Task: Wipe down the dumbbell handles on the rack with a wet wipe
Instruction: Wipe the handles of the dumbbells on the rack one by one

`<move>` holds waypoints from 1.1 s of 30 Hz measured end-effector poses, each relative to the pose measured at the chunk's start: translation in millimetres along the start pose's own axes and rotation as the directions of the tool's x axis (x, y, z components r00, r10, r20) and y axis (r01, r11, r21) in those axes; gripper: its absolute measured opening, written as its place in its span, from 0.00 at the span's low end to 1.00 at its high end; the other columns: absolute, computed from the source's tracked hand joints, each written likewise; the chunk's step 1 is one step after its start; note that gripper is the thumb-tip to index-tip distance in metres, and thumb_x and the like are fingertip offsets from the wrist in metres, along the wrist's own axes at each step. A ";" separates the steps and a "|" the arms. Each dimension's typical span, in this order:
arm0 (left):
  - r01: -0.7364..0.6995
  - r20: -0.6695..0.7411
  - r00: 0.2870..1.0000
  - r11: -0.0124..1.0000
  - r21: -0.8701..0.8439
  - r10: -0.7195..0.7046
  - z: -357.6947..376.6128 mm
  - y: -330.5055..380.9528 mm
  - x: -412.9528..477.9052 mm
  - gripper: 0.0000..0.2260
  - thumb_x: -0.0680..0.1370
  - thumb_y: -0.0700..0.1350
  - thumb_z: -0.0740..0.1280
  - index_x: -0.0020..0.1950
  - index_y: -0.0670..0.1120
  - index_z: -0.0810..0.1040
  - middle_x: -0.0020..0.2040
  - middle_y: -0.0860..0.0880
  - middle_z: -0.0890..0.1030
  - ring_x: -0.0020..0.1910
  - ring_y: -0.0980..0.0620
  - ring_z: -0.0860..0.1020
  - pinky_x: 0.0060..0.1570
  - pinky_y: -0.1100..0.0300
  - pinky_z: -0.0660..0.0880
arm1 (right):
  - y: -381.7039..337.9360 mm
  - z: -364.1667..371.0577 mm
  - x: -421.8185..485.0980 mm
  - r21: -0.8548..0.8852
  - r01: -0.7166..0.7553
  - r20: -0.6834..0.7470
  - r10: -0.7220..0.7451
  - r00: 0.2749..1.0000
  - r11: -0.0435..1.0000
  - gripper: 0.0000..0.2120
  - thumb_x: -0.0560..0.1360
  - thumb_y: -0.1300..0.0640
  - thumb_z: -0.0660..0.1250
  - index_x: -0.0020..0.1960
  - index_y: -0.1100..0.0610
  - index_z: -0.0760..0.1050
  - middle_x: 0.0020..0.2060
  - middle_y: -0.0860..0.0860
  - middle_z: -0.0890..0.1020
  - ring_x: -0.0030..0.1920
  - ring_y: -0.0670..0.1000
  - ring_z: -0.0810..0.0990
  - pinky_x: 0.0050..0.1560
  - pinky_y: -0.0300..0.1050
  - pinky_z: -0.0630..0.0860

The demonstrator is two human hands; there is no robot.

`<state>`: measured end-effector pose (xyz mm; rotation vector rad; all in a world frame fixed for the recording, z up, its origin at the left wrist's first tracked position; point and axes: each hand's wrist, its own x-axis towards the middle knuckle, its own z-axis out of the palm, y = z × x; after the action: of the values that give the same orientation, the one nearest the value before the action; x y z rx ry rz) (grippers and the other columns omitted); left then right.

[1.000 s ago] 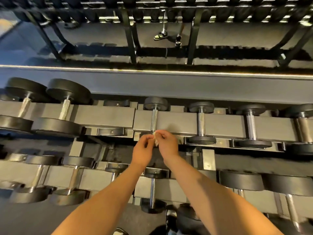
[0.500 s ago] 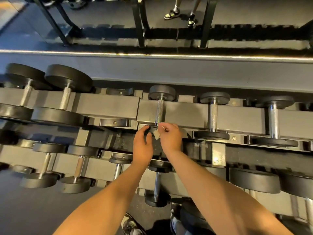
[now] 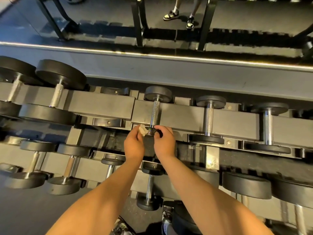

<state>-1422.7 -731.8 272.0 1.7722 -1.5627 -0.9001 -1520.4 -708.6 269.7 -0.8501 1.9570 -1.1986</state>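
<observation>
Wet wipe (image 3: 142,130) moves into our left hand (image 3: 133,146), pinched beside the dumbbell handle (image 3: 155,114) | right hand (image 3: 165,145) grips its near head (image 3: 150,132) | we should wrap the whole handle.

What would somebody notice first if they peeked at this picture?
Two bare arms stretch to the middle of the rack: the left hand pinches a scrunched white wet wipe, and the right hand grips the near end of a small dumbbell. Next come the big black dumbbells at the upper left, and someone's feet at the very top.
</observation>
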 end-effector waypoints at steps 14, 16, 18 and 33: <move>-0.236 0.220 0.952 0.967 0.094 0.211 2.5 0.4 10.5 0.19 0.83 0.41 0.62 0.74 0.54 0.73 0.60 0.44 0.77 0.58 0.62 0.70 0.63 0.54 0.73 | -17.4 -2.7 1.8 0.173 -0.005 0.063 -0.006 0.998 0.985 0.09 0.81 0.60 0.66 0.58 0.51 0.80 0.54 0.44 0.71 0.53 0.44 0.77 0.55 0.32 0.73; -0.192 0.273 0.946 0.980 0.045 0.173 0.2 8.6 6.4 0.22 0.84 0.41 0.62 0.78 0.54 0.67 0.58 0.46 0.72 0.51 0.69 0.67 0.63 0.62 0.70 | -19.8 1.2 3.8 0.203 -0.045 0.080 0.029 0.996 0.978 0.10 0.81 0.59 0.66 0.59 0.49 0.80 0.54 0.45 0.71 0.54 0.45 0.78 0.58 0.37 0.77; -0.162 0.326 0.934 0.986 0.032 0.143 -6.5 7.8 4.1 0.28 0.83 0.38 0.60 0.81 0.56 0.60 0.56 0.50 0.70 0.52 0.66 0.67 0.62 0.66 0.65 | -19.3 2.4 8.3 0.118 -0.029 0.099 0.017 0.995 0.993 0.09 0.80 0.59 0.67 0.58 0.50 0.81 0.54 0.47 0.73 0.55 0.49 0.78 0.60 0.44 0.77; -0.340 0.188 0.936 0.903 0.261 0.298 10.1 0.9 6.3 0.12 0.83 0.42 0.62 0.65 0.49 0.80 0.60 0.52 0.81 0.56 0.49 0.69 0.54 0.79 0.58 | -6.4 -21.3 9.9 0.115 -0.011 0.035 0.007 0.999 0.993 0.07 0.79 0.60 0.68 0.54 0.53 0.81 0.55 0.48 0.74 0.53 0.44 0.76 0.54 0.31 0.71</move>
<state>-1430.9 -738.1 266.1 1.5943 -2.0982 -0.6743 -1542.0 -708.9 280.8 -0.7969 1.8427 -1.2703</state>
